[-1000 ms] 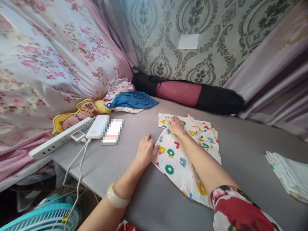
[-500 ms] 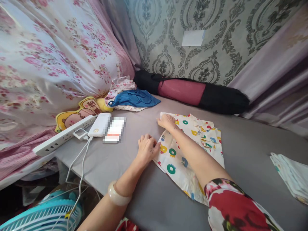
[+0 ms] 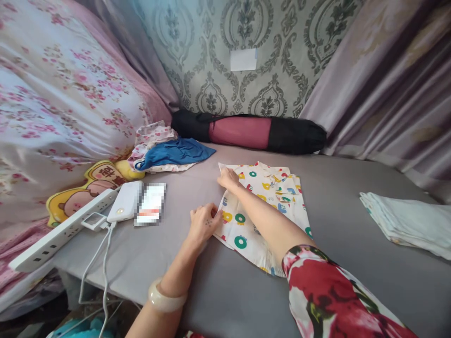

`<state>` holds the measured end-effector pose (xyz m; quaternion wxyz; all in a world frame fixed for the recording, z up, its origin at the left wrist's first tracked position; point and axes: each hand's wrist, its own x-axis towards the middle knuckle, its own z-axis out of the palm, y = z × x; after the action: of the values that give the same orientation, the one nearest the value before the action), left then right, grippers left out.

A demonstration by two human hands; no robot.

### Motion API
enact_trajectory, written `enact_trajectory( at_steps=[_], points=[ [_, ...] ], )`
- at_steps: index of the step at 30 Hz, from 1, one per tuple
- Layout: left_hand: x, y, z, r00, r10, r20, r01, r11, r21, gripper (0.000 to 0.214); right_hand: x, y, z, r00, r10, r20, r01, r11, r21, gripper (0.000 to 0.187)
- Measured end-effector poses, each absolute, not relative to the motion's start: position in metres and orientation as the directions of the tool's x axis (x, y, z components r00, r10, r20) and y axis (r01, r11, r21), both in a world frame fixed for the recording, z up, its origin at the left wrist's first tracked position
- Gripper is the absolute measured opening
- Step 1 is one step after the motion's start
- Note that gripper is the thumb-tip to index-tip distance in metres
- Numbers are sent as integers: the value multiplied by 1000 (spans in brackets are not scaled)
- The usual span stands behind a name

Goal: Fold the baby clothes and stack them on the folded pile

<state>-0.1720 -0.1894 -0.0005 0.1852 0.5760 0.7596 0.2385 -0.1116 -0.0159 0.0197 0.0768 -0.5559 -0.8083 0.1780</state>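
A white child's garment [image 3: 243, 230], printed with green rings and yellow, red and blue figures, lies folded on the grey bed surface [image 3: 334, 281]. My right hand [image 3: 228, 179] reaches across it, fingers closed on its far left corner, which sticks up slightly. At the near left edge, my left hand [image 3: 205, 220] is closed with curled fingers, the thumb against the fabric; its fingertips are partly hidden. On the garment's right side the cloth is bunched in small creases.
A stack of folded pale cloths [image 3: 405, 225] lies at right. Along the wall rests a black and pink long bag [image 3: 243, 133]. Rumpled blue clothing [image 3: 176, 152], a phone [image 3: 151, 204], a white power bank [image 3: 125, 202] and a power strip [image 3: 66, 230] with cables are at left.
The view has swung to the right, so everything appears further left. Both hands stay at the same left edge and corner of the garment, which lies much as before.
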Motion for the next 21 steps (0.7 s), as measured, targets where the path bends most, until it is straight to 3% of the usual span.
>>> enact_trajectory(
  at_steps=[4, 10, 14, 21],
  points=[
    [-172, -189, 3, -245, 969, 11, 724, 176, 667, 17, -86, -6, 23, -231, 972, -35, 777, 163, -609, 24],
    [-169, -188, 1, -226, 974, 19, 498, 98, 862, 27, -36, 2, 34, -114, 993, 5, 415, 52, -908, 23],
    [-165, -191, 2, -133, 990, 45, 365, 7, 931, 33, -6, -6, 40, -82, 997, -5, 274, 18, -962, 28],
    [-156, -197, 13, -34, 995, 91, 418, -69, 906, 34, 26, -25, 39, -83, 997, 2, 241, 21, -970, 19]
  ],
)
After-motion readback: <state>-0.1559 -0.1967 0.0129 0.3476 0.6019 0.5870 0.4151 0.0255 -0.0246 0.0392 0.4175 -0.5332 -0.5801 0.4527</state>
